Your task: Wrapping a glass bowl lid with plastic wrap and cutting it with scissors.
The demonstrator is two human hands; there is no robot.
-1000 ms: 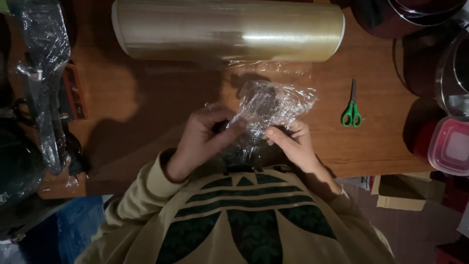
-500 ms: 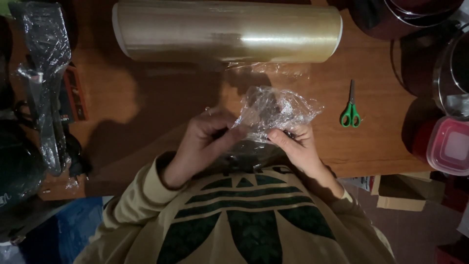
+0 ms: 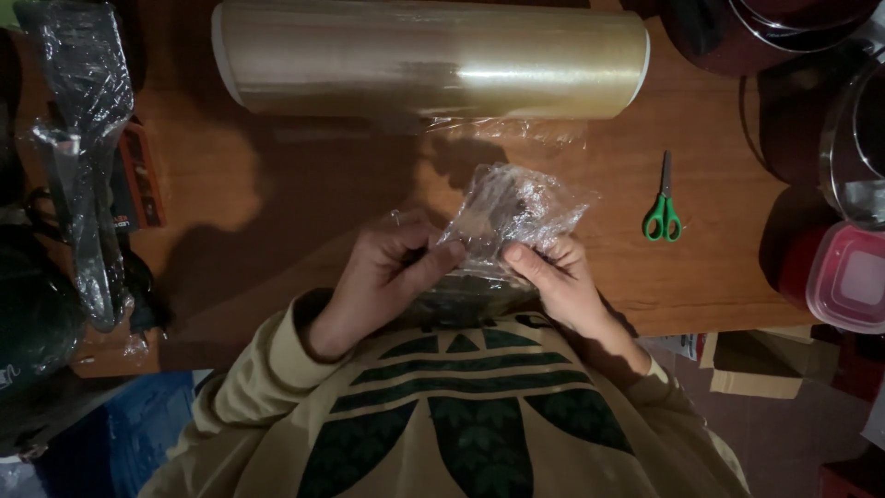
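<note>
Both hands hold a small bundle wrapped in clear plastic film (image 3: 512,212) just above the near edge of the wooden table (image 3: 277,212). My left hand (image 3: 387,272) pinches the bundle's left side with thumb and fingers. My right hand (image 3: 553,277) grips its lower right side. What is inside the film is too dark and crumpled to tell. A large roll of clear stretch film (image 3: 429,60) lies across the far side of the table, with a loose end of film trailing toward the bundle.
Green-handled scissors (image 3: 664,207) lie to the right of the bundle. Dark pots (image 3: 830,101) and a red-lidded container (image 3: 843,277) crowd the right edge. Film-wrapped utensils (image 3: 83,157) and dark objects sit at the left.
The hands and the wrapped bundle have stayed in nearly the same spot; the fingers shifted slightly on the film, and the bundle turned a little.
</note>
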